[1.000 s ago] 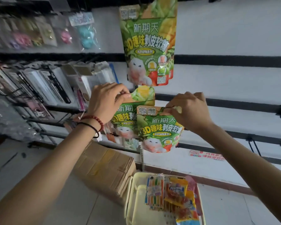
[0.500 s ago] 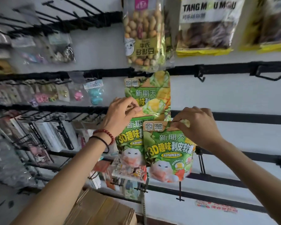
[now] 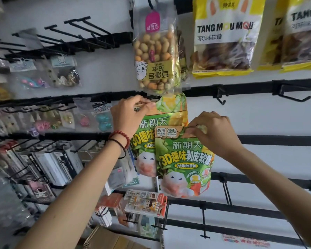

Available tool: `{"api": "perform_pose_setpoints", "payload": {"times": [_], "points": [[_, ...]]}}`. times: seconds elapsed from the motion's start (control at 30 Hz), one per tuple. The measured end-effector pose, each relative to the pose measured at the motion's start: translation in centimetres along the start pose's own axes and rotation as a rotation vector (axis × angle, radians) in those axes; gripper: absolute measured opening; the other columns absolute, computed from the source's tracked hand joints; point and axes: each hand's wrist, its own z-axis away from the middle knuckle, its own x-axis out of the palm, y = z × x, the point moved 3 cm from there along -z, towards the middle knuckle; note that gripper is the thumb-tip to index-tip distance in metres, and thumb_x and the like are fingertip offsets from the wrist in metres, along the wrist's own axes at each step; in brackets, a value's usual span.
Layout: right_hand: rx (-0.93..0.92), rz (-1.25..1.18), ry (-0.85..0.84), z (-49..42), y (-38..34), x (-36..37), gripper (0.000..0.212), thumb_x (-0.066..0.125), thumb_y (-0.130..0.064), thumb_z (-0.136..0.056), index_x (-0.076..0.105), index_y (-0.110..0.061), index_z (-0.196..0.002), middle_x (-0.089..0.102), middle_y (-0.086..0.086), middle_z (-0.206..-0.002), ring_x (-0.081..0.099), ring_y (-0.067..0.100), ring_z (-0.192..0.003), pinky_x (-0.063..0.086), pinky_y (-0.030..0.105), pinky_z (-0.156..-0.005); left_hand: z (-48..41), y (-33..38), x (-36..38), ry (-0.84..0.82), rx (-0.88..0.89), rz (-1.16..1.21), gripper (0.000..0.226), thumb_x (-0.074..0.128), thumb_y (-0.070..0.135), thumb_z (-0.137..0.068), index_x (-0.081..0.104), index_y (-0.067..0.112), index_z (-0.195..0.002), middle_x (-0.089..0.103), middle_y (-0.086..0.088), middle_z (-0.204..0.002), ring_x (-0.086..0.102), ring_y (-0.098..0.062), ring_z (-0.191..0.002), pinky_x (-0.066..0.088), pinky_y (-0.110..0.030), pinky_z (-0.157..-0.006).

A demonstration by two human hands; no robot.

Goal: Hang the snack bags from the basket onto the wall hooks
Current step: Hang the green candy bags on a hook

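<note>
My left hand pinches the top edge of a green snack bag, held up against the black wall rail just under a hanging bean bag. Behind it hangs another green bag of the same kind. My right hand pinches the top of a second green snack bag, which dangles lower, in front of the wall. The hook under my left hand is hidden by my fingers. The basket is out of view.
Above hang a clear bag of coloured beans and yellow candy bags. Bare black hooks jut from the rail at right and from lower rails. Small trinket packs fill the left hooks. A cardboard box sits below.
The view has tilted upward, so the basket dropped out of sight. Both hands have risen with their green bags; the left one now reaches the rail under the bean bag.
</note>
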Motion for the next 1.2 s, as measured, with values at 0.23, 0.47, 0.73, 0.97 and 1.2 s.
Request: {"api": "perform_pose_setpoints", "payload": {"times": [0.23,0.47,0.73,0.97,1.2], "points": [[-0.017,0.031,0.001,-0.9,-0.5,1.0,0.008,0.068,-0.029,-0.082,0.072,-0.023,-0.085,0.066,-0.005,-0.088,0.057,0.023,-0.085,0.041,0.041,-0.079,-0.2,0.1,-0.4,-0.017,-0.076,0.128,0.016,0.072,0.053,-0.071,0.064,0.039,-0.068,0.066,0.022,-0.071,0.063,0.002,-0.076,0.053,-0.032,-0.078],[-0.050,0.031,0.030,-1.2,-0.6,1.5,0.006,0.069,-0.030,-0.082,0.071,-0.024,-0.081,0.066,-0.006,-0.085,0.058,0.024,-0.081,0.041,0.041,-0.077,-0.9,-0.1,-0.2,-0.132,-0.161,0.248,0.014,0.075,0.046,-0.072,0.066,0.035,-0.071,0.068,0.018,-0.073,0.065,-0.002,-0.074,0.055,-0.027,-0.071],[-0.040,0.026,0.019,-1.5,-0.6,1.8,0.005,0.069,-0.031,-0.082,0.071,-0.026,-0.082,0.065,-0.008,-0.086,0.057,0.022,-0.083,0.039,0.040,-0.078,-0.8,-0.2,0.1,-0.227,-0.112,0.312,0.015,0.066,0.038,-0.083,0.069,0.028,-0.093,0.069,0.013,-0.083,0.061,0.010,-0.076,0.047,-0.009,-0.071],[-0.030,0.027,0.010,-1.9,-0.6,1.9,0.010,0.066,-0.033,-0.082,0.072,-0.025,-0.085,0.067,-0.007,-0.089,0.057,0.022,-0.084,0.039,0.039,-0.079,-1.0,-1.5,1.2,-0.251,-0.195,0.333,0.030,0.066,0.039,-0.083,0.071,0.017,-0.103,0.068,0.012,-0.092,0.060,0.007,-0.085,0.045,-0.006,-0.074],[-0.015,-0.006,0.039,-2.7,-0.8,1.9,0.017,0.060,-0.040,-0.080,0.072,-0.029,-0.084,0.059,-0.014,-0.083,0.056,0.020,-0.083,0.041,0.038,-0.077,-0.9,-1.8,1.1,-0.056,0.022,0.049,0.030,0.061,0.043,-0.086,0.066,0.018,-0.101,0.060,0.010,-0.100,0.059,-0.012,-0.094,0.051,-0.035,-0.081]]}}
